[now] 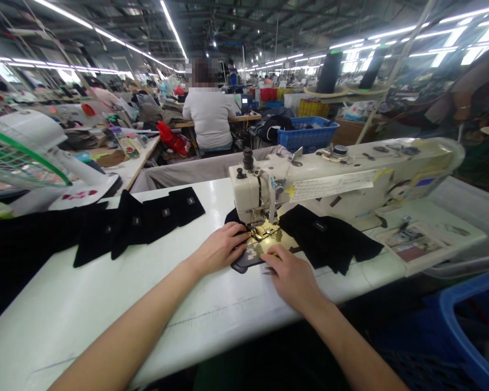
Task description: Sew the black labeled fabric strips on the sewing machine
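My left hand (220, 248) lies by the needle area of a white sewing machine (334, 176), its fingers close together at the left of the brass-coloured plate (274, 239). Black fabric shows just behind its fingertips. My right hand (287, 269) is at the plate's front right edge, fingers curled around something small and dark, possibly scissors, too small to make out. Right of the needle lies a black fabric piece (330, 239) with a small label. Several labelled black pieces (146, 220) overlap in a row on the left of the white table (179, 304).
A white fan (32, 141) with a green rim stands at the left. Thread cones (329, 71) are above the machine. A blue basket (464, 326) is at the lower right, another blue basket (309, 136) behind the machine. A person in white (207, 117) sits ahead.
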